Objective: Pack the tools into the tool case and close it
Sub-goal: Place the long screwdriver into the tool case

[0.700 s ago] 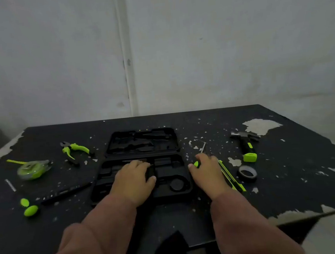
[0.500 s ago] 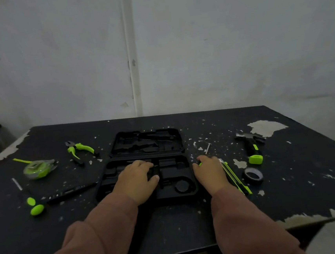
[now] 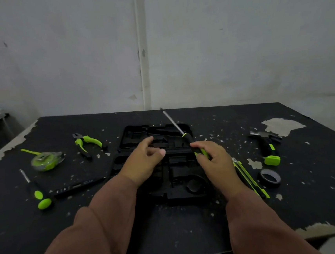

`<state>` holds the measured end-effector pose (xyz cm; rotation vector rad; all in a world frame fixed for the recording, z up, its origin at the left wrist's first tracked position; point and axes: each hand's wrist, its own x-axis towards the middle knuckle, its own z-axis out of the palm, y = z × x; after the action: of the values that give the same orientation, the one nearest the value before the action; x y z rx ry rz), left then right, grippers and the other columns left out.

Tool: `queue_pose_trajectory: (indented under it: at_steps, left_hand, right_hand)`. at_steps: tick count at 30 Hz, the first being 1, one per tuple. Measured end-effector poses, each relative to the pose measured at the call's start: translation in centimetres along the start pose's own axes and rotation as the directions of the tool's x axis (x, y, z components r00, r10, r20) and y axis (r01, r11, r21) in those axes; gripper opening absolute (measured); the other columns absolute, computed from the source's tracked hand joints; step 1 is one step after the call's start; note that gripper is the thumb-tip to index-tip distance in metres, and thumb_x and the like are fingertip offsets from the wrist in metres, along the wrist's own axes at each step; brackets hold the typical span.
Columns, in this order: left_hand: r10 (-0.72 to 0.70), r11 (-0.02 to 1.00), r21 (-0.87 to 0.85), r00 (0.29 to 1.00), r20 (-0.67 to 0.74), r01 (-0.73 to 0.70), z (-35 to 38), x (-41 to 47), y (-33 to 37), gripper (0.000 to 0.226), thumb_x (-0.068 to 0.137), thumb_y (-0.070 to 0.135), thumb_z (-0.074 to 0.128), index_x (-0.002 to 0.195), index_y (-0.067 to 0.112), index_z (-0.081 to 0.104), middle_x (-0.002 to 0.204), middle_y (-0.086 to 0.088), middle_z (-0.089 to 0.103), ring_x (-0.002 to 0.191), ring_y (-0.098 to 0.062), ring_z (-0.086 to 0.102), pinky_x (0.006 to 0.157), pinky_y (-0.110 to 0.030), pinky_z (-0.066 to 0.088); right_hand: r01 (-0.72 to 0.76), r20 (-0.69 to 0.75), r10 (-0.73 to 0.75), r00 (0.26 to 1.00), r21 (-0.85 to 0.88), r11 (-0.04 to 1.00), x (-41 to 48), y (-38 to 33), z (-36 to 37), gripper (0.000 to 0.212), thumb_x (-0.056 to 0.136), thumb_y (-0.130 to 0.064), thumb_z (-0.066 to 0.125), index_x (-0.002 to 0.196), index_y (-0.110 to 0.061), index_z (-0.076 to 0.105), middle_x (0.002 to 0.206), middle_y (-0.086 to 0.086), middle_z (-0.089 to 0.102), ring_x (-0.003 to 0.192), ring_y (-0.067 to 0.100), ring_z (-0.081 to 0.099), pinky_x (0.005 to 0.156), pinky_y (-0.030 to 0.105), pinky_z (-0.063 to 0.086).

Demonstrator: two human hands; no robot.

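Case is wide open in front of me, and the moulded slots of the tool case (image 3: 173, 173) look bare as far as I can see, so I'd say this is the very start of the packing. First tool is up: my right hand (image 3: 217, 161) is closed around the black-and-green handle of the long screwdriver (image 3: 183, 134), held above the case, right of centre. Its long axis runs from my fingers (image 3: 200, 145) away and up to the left, the steel shaft rising and the tip pointing toward the far wall, over the far half of the case.

My left hand (image 3: 143, 162) hovers over the middle of the case, fingers loosely curled, gripping nothing.

Plenty left on the table (image 3: 192, 226). Out left: the pliers (image 3: 88, 142), the tape measure (image 3: 46, 160), a second screwdriver (image 3: 34, 188) with its green end near me, and a dark flat bar beside it that I can't identify. Out right: the hammer (image 3: 267, 148), the roll of black tape (image 3: 270, 177), and the green utility knife (image 3: 249, 178) lying just beside the case's right edge. All of that goes in, by my reckoning, before the lid comes down.
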<state>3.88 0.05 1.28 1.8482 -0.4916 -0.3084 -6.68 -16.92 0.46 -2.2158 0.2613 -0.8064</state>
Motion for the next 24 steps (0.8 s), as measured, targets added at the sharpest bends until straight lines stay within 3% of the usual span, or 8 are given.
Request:
queue_pose_trajectory:
  at_steps: [2, 4, 7, 9, 11, 15, 18, 24]
  left_hand:
    - [-0.035, 0.963, -0.268, 0.997, -0.076, 0.014, -0.2, 0.6, 0.2, 0.066, 0.092, 0.022, 0.055, 0.148, 0.016, 0.019, 0.101, 0.003, 0.061, 0.091, -0.021, 0.064, 0.079, -0.031, 0.053]
    - [-0.088, 0.895, -0.446, 0.987, -0.133, 0.020, -0.8, 1.0, 0.3, 0.054, 0.095, 0.018, 0.050, 0.144, 0.015, 0.026, 0.097, -0.006, 0.058, 0.073, -0.018, 0.061, 0.060, -0.024, 0.053]
    - [-0.077, 0.895, -0.447, 0.986, -0.146, 0.004, -1.6, 0.9, -0.1, 0.011, 0.096, 0.010, 0.046, 0.100, 0.007, 0.056, 0.076, -0.007, 0.053, 0.050, -0.009, 0.054, 0.044, -0.018, 0.047]
    - [-0.075, 0.927, -0.375, 0.988, -0.138, 0.018, -2.2, 0.8, -0.8, 0.016, 0.094, 0.011, 0.049, 0.081, 0.011, 0.057, 0.070, -0.005, 0.052, 0.044, -0.006, 0.051, 0.041, -0.017, 0.044]
    - [-0.065, 0.965, -0.262, 0.986, -0.153, 0.023, -2.7, 0.7, -1.2, 0.017, 0.092, 0.014, 0.053, 0.077, 0.015, 0.058, 0.069, -0.002, 0.054, 0.049, -0.008, 0.050, 0.043, -0.019, 0.042]
    - [0.040, 0.998, 0.057, 0.966, -0.257, -0.026, -3.6, 0.6, -1.8, 0.015, 0.087, 0.019, 0.062, 0.074, 0.026, 0.058, 0.070, 0.005, 0.054, 0.064, -0.014, 0.050, 0.058, -0.022, 0.039]
    - [0.087, 0.942, 0.334, 0.966, -0.244, -0.001, -3.8, 0.3, -2.4, 0.018, 0.085, 0.022, 0.062, 0.071, 0.031, 0.056, 0.070, 0.009, 0.053, 0.072, -0.015, 0.052, 0.066, -0.027, 0.040]
    - [0.073, 0.819, 0.571, 0.974, -0.215, 0.065, -3.6, -0.2, -2.2, 0.013, 0.089, 0.029, 0.055, 0.077, 0.029, 0.059, 0.077, 0.007, 0.054, 0.099, -0.026, 0.055, 0.094, -0.039, 0.042]
  right_hand:
    - [0.032, 0.070, -0.030, 0.997, -0.025, 0.999, 0.2, -0.4, 0.3, 0.035, 0.080, -0.008, 0.055, 0.102, -0.031, 0.068, 0.099, -0.027, 0.059, 0.100, 0.008, 0.052, 0.089, 0.008, 0.031]
    - [0.035, 0.135, -0.029, 0.990, -0.046, 0.998, 0.2, -0.5, 0.7, 0.039, 0.081, -0.004, 0.055, 0.105, -0.033, 0.067, 0.098, -0.027, 0.059, 0.099, 0.011, 0.049, 0.081, -0.003, 0.027]
    - [-0.052, 0.199, 0.055, 0.978, -0.020, 0.998, 0.0, -0.3, 1.1, 0.043, 0.083, -0.007, 0.054, 0.112, -0.038, 0.061, 0.094, -0.015, 0.052, 0.092, 0.002, 0.045, 0.074, -0.003, 0.030]
    - [-0.080, 0.206, 0.080, 0.975, -0.009, 0.997, -0.1, 0.1, 1.3, 0.043, 0.083, -0.010, 0.053, 0.114, -0.040, 0.059, 0.098, -0.003, 0.050, 0.092, -0.009, 0.042, 0.073, -0.002, 0.030]
    - [-0.076, 0.212, 0.079, 0.974, -0.020, 0.997, -0.1, 0.3, 1.4, 0.041, 0.084, -0.010, 0.053, 0.114, -0.038, 0.060, 0.096, -0.001, 0.050, 0.092, -0.012, 0.039, 0.074, 0.000, 0.029]
    - [-0.020, 0.253, 0.036, 0.967, -0.064, 0.998, 0.0, 0.3, 1.7, 0.040, 0.086, -0.008, 0.052, 0.116, -0.033, 0.061, 0.098, -0.011, 0.053, 0.093, -0.011, 0.036, 0.075, -0.009, 0.026]
    - [0.044, 0.293, -0.006, 0.956, -0.126, 0.991, 0.0, 0.4, 1.9, 0.041, 0.087, -0.005, 0.049, 0.118, -0.029, 0.060, 0.101, -0.028, 0.051, 0.094, 0.000, 0.034, 0.079, -0.010, 0.022]
    - [0.121, 0.290, -0.051, 0.956, -0.227, 0.966, -0.1, 0.3, 2.0, 0.042, 0.086, -0.002, 0.049, 0.116, -0.029, 0.062, 0.107, -0.018, 0.053, 0.101, 0.006, 0.032, 0.083, -0.005, 0.020]
